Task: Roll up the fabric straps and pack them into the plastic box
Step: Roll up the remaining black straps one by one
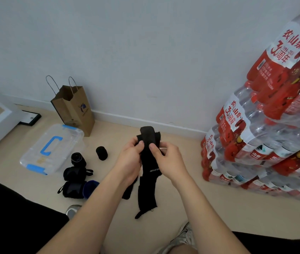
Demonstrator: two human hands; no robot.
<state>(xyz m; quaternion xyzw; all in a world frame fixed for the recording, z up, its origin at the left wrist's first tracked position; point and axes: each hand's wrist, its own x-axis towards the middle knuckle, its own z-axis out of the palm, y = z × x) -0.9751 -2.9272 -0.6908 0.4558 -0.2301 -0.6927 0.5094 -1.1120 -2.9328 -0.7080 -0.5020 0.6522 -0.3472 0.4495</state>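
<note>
Beige floor (173, 226) by wall, both hands, left hand (130, 159) & right hand (169, 159), pinching black strap (148, 169), plastic box (52, 149) w/ lid on

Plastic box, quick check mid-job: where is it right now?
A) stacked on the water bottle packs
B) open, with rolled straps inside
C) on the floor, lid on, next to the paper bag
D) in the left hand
C: the plastic box lies on the floor with its blue-handled lid on, next to the paper bag, while the left hand and right hand both hold the black strap.
</note>
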